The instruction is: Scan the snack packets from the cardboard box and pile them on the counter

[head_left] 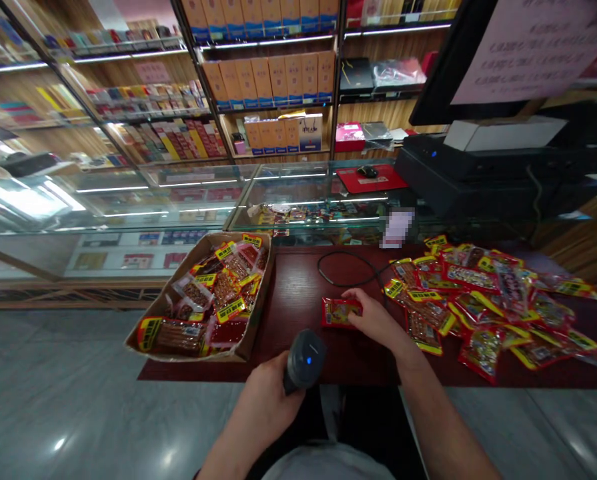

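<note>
Red packet (334, 312) on table (297, 273), left of pile (478, 293); right hand (378, 323) pinches its right end; left hand (272, 395) closed round scanner (306, 360); packet's gloss might glare, spoiling a read; nudged, pile might slide.

shelf strips (267, 41) bright | glare on floor (78, 413) | edges stretched — perhaps blurred

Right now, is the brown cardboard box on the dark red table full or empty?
It looks nearly full: shiny red-and-yellow plastic packets are heaped inside the brown cardboard box, hiding its bottom.
</note>
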The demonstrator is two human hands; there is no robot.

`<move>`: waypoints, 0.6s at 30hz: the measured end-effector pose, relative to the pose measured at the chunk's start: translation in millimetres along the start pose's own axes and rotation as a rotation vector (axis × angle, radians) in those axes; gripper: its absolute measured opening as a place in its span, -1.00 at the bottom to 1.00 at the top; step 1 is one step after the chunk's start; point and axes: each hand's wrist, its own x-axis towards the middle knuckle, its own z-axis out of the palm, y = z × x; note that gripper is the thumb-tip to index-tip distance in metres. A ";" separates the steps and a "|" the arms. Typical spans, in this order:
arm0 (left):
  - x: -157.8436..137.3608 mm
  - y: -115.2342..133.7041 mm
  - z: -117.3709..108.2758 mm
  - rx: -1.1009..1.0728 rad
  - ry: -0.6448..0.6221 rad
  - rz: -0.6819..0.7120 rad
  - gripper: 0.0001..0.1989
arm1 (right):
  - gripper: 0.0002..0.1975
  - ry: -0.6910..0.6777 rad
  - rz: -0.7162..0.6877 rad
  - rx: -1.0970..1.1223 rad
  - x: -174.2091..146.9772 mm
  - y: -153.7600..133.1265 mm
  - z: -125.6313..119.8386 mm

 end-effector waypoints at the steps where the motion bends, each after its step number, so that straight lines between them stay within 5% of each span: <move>1: -1.5 0.1 -0.8 0.016 -0.022 0.011 -0.76 | -0.59 -0.010 -0.009 -0.053 0.4 -1.1 -4.4; 11: -10.3 8.4 -8.6 0.078 -0.153 0.068 -0.73 | -0.56 -0.432 -0.128 -0.375 24.2 -23.8 -40.1; 18: -9.2 16.7 -6.9 0.048 -0.185 0.067 -0.75 | -0.57 -0.474 -0.196 -0.498 36.4 -48.0 -39.8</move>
